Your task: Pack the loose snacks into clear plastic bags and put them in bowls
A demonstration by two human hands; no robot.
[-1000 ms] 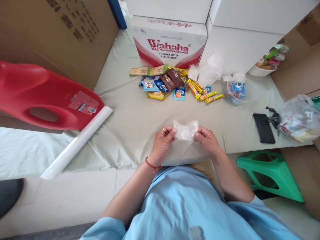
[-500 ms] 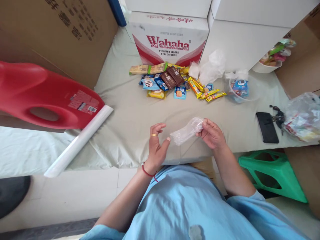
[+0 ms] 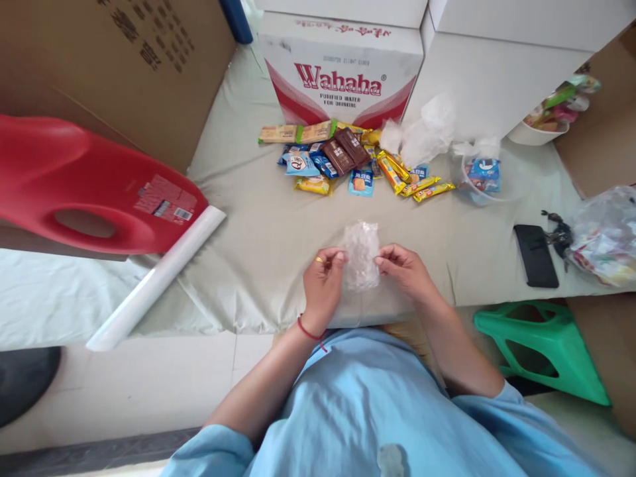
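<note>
A crumpled clear plastic bag [image 3: 362,258] is held upright between both hands, just above the cloth-covered surface. My left hand [image 3: 325,278] pinches its left edge between thumb and fingers; a ring and a red string bracelet show on it. On the bag's right edge, my right hand [image 3: 403,270] has thumb and forefinger closed. Beyond the hands lies a pile of wrapped snacks: brown packets [image 3: 342,152], blue packets [image 3: 361,182] and yellow bars [image 3: 392,172].
Left are a red jug [image 3: 124,192] and a white roll [image 3: 159,278]. A Wahaha box [image 3: 342,73] stands behind the snacks. Right are a clear tub [image 3: 509,189], a black phone [image 3: 536,255], a filled plastic bag [image 3: 606,238] and, lower, a green stool [image 3: 566,351].
My left hand has gone from open to pinching the bag's left edge. My right hand has moved left with the bag, which now hangs upright between both hands instead of slanting.
</note>
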